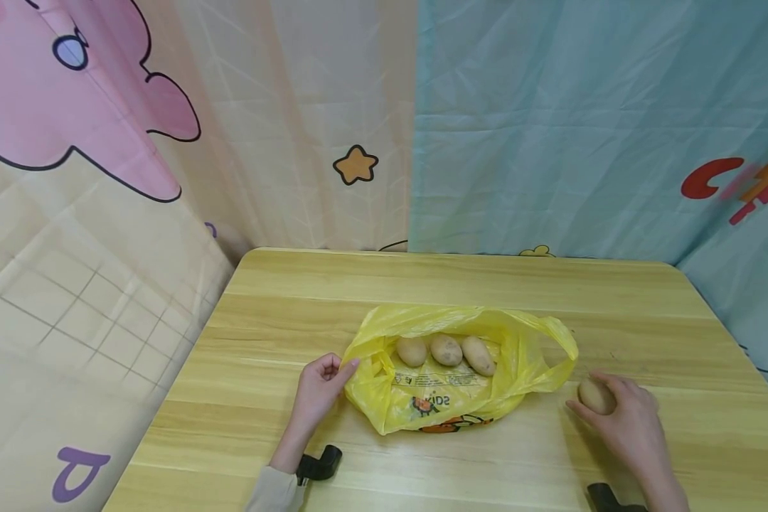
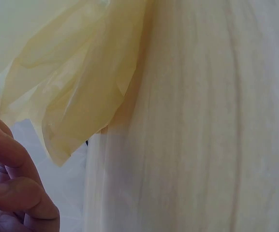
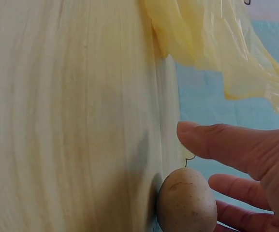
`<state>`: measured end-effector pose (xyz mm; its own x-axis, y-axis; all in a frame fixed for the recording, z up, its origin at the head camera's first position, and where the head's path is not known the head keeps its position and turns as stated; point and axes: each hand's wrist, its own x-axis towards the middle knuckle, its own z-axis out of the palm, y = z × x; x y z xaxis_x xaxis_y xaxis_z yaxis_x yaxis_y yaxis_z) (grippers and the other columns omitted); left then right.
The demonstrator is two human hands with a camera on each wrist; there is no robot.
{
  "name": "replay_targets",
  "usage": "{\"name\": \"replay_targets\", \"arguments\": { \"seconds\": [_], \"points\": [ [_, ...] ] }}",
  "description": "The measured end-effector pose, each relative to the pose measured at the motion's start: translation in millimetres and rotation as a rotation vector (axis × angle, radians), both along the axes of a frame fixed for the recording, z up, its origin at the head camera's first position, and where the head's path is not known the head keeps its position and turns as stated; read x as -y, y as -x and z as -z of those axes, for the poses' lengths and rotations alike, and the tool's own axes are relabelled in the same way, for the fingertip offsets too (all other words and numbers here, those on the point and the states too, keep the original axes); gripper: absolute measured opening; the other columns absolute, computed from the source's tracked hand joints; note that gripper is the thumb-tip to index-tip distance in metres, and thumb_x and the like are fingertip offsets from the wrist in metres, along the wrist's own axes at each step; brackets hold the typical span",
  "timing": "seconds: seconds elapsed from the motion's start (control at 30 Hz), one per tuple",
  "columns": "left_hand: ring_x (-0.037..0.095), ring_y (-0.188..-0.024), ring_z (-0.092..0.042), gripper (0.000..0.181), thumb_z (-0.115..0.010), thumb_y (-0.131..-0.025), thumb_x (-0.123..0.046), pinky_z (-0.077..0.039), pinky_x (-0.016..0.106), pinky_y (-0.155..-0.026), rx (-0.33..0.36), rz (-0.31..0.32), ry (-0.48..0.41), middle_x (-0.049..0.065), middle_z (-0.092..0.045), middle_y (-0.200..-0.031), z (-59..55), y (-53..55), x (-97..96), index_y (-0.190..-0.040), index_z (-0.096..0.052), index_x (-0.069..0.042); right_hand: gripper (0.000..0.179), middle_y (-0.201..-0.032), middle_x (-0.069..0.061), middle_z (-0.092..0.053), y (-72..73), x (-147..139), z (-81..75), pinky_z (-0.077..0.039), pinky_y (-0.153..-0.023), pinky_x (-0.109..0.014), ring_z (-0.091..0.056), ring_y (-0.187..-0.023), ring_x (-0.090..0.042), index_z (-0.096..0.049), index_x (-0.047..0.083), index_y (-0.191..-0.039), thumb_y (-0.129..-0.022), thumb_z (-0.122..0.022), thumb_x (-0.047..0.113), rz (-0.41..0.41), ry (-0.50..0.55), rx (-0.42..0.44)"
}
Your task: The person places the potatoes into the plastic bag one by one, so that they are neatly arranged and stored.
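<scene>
I see the left hand (image 1: 318, 389) pinching the bag (image 1: 369, 395) by its left edge. Right of the bag, one potato (image 1: 594, 396) rests on the table (image 1: 486, 469); I make out the right hand (image 1: 632, 418) around it, fingers loose, thumb clear. Three more potatoes (image 1: 446, 350) lie inside the bag.

Beige left sleeve (image 1: 274, 491), black fitting (image 1: 321, 464) at each wrist (bent, blunt-ended)

Yellow bag (image 1: 379, 402) — tan potatoes (image 1: 446, 350)
</scene>
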<state>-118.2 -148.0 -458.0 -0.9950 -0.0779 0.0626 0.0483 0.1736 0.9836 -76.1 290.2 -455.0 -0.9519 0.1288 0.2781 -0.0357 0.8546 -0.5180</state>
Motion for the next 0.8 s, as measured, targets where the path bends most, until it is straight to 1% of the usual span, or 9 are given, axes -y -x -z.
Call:
{"name": "replay_targets", "arguments": {
  "seconds": [0.17,0.33,0.8],
  "points": [
    [0.01,-0.05,-0.037,0.033,-0.073,-0.086,-0.02,-0.03,0.019,-0.046,0.01,-0.002,-0.005,0.001,-0.042,-0.056,-1.2,-0.3,-0.2,-0.066,-0.053,-0.003,0.055,-0.106,-0.036,-0.054,-0.3,0.4,2.2,-0.03,-0.083,-0.058,-0.046,-0.097,-0.05,-0.059,-0.01,-0.108,-0.065,-0.085,0.011,-0.024,-0.003,-0.049],
    [0.01,-0.05,-0.037,0.033,-0.073,-0.086,-0.021,-0.03,0.019,-0.046,0.019,-0.009,0.002,0.001,-0.043,-0.056,-2.0,-0.6,-0.5,-0.067,-0.053,-0.004,0.051,-0.105,-0.034,-0.054,-0.7,-1.9,4.6,-0.031,-0.082,-0.057,-0.046,-0.098,-0.048,-0.059,-0.009,-0.108,-0.065,-0.084,0.006,-0.041,0.004,-0.078],
    [0.009,-0.05,-0.038,0.032,-0.073,-0.085,-0.021,-0.03,0.019,-0.046,0.027,-0.015,0.002,0.001,-0.043,-0.056,-2.4,-0.7,-0.5,-0.067,-0.053,-0.004,0.049,-0.103,-0.032,-0.055,-2.0,-0.9,5.8,-0.034,-0.078,-0.054,-0.047,-0.097,-0.046,-0.061,-0.009,-0.105,-0.063,-0.084,0.001,-0.047,0.024,-0.122]
  ]
}}
